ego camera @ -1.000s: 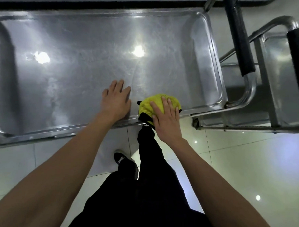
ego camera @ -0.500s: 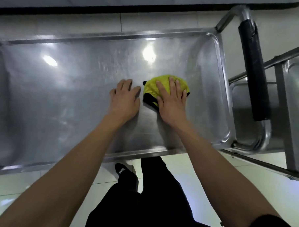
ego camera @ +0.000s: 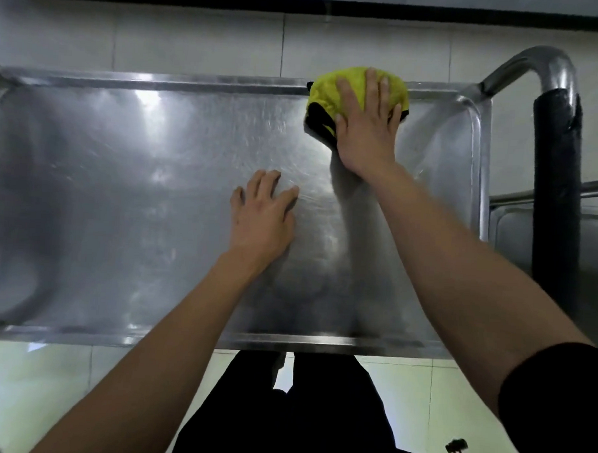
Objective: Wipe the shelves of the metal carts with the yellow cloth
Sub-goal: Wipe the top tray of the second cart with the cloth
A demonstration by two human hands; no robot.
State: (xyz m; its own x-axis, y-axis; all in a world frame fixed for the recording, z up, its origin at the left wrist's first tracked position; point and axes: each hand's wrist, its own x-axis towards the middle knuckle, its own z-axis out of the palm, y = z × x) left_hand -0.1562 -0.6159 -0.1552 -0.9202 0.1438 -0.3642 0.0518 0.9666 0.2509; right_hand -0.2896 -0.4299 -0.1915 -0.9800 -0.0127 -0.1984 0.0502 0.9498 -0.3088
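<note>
The top shelf of a metal cart [ego camera: 121,184] fills the view, a shiny steel tray with a raised rim. A bunched yellow cloth [ego camera: 326,90] with a dark edge lies at the far rim, towards the right end. My right hand [ego camera: 367,126] presses flat on the cloth with straight fingers, covering most of it. My left hand [ego camera: 262,218] rests flat on the bare shelf near its middle, fingers spread, holding nothing.
The cart's handle [ego camera: 554,189], wrapped in black padding, stands at the right end. Part of a second metal cart [ego camera: 507,221] shows behind it at the right edge. A tiled wall base runs beyond the far rim. My dark-trousered legs stand at the near rim on a pale tiled floor.
My right hand has pushed the cloth from the near rim across the shelf to the far rim. My left hand stayed flat on the shelf. My head moved over the cart.
</note>
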